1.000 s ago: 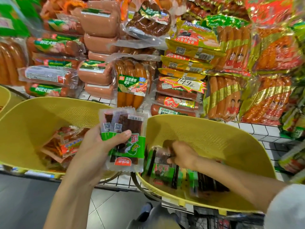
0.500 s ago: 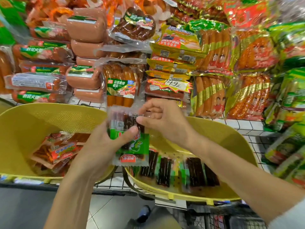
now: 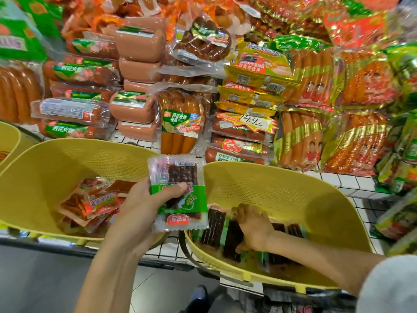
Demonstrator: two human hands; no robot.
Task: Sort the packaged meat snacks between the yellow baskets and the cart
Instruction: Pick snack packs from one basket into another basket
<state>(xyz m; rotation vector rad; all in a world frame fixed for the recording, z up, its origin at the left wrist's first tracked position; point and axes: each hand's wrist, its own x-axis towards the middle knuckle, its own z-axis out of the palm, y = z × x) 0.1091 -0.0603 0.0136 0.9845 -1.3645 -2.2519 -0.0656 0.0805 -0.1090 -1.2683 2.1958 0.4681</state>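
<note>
Orange sausages point(image 3: 178, 123) crowd the far shelf point(image 3: 352, 181). Nearer, a left basket point(image 3: 67, 163) holds red packets point(image 3: 94, 204), a right basket point(image 3: 282, 190) dark packets point(image 3: 214, 227). Between them the left hand point(image 3: 144, 204) pinches a green packet point(image 3: 185, 206) (thumb across its front). The right hand point(image 3: 253, 225) rests on the dark packets, fingers point(image 3: 244, 208) bent; grip unclear.

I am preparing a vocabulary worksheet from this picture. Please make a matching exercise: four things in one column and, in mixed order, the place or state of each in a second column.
Column 1
1. left hand
2. right hand
3. red packs
4. price tag

Column 2
a. lying in the left basket
b. on the stacked sausages
c. down in the right basket
d. holding the green pack

Pairs: 1-d, 2-c, 3-a, 4-b
</note>
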